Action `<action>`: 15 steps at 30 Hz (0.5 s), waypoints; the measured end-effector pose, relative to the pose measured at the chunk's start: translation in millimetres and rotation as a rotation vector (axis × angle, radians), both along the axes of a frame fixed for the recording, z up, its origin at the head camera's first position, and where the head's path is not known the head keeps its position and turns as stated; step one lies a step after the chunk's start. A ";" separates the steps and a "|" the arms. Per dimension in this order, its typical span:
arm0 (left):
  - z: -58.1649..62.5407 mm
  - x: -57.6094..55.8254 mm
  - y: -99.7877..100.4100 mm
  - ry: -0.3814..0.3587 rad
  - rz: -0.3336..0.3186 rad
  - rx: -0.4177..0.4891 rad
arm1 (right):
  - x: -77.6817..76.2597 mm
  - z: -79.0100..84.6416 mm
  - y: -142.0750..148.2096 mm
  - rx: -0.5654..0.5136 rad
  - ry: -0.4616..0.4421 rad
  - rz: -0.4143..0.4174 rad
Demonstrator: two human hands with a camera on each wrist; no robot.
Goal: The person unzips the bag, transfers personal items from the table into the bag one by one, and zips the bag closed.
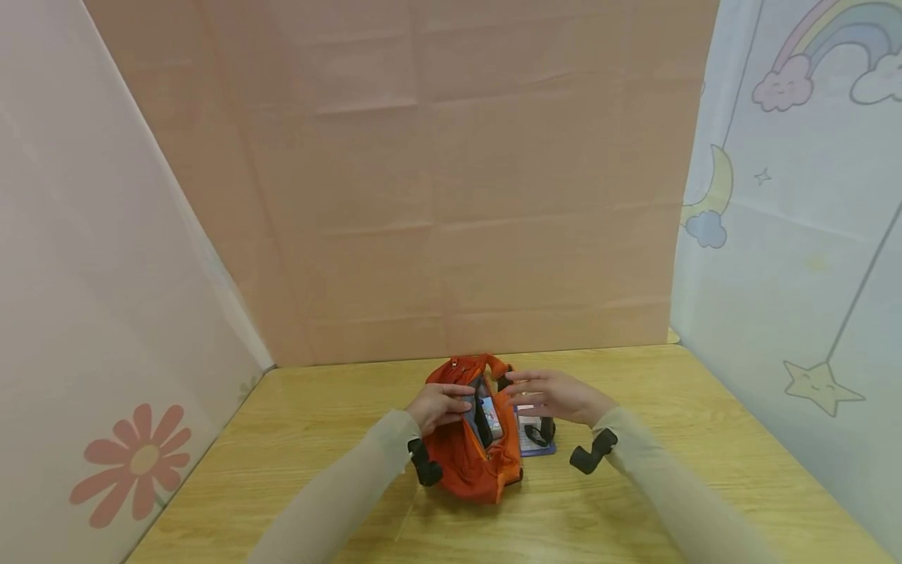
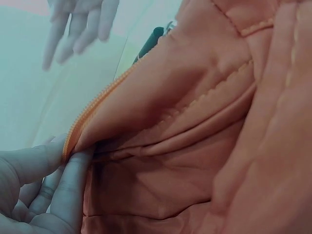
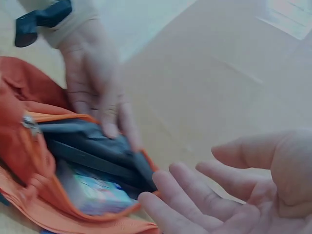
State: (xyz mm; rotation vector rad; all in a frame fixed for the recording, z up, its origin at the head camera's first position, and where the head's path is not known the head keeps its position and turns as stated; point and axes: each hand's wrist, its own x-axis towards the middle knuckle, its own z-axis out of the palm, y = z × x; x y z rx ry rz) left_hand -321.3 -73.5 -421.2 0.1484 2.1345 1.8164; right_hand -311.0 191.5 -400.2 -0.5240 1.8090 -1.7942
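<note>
The orange zip bag (image 1: 456, 470) lies on the wood-grain tabletop (image 1: 324, 423) at my 12 o'clock, its long mouth gaping upward. My left hand (image 1: 438, 406) is on it at about 10 o'clock. Its thumb and fingers are closed in a pinch over the zip edge (image 2: 92, 109), some digits outside the cloth and some inside against the grey lining (image 3: 73, 127). I judge that this grip draws the near-left lip outward, since soft cloth like this would probably sag over the gap if nothing held it.

My right hand (image 1: 553, 394) hovers at about 2 o'clock of the bag, palm turned toward the mouth, fingers spread and only slightly bent, with nothing in its hold. Its fingertips are just beside the far lip; I cannot tell whether any of them brush it. Standing off to that side, it leaves the mouth uncovered to my eye.

Within the mouth, just toward 2 o'clock of the bag's middle, a small box with a colourful print (image 1: 491, 417) sits next to a dark flat item (image 3: 92, 158), too shadowed to name. The pocket walls seem to hug both things in place.

At 3 o'clock, just beside the bag, lies a blue-edged pad (image 1: 539, 451), with a black corded item (image 1: 547, 429) resting over it, perhaps set there to be within my right hand's reach.
</note>
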 end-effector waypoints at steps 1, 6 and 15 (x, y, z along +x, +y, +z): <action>-0.4 -0.1 -0.2 0.000 0.000 0.003 | -0.3 1.3 5.3 -0.007 0.006 0.001; -0.9 0.1 -1.2 0.005 -0.008 0.016 | 0.3 5.9 30.7 -0.037 0.050 0.027; -1.5 0.6 -0.9 0.004 -0.003 0.015 | 1.6 -7.6 55.5 -0.055 0.008 -0.057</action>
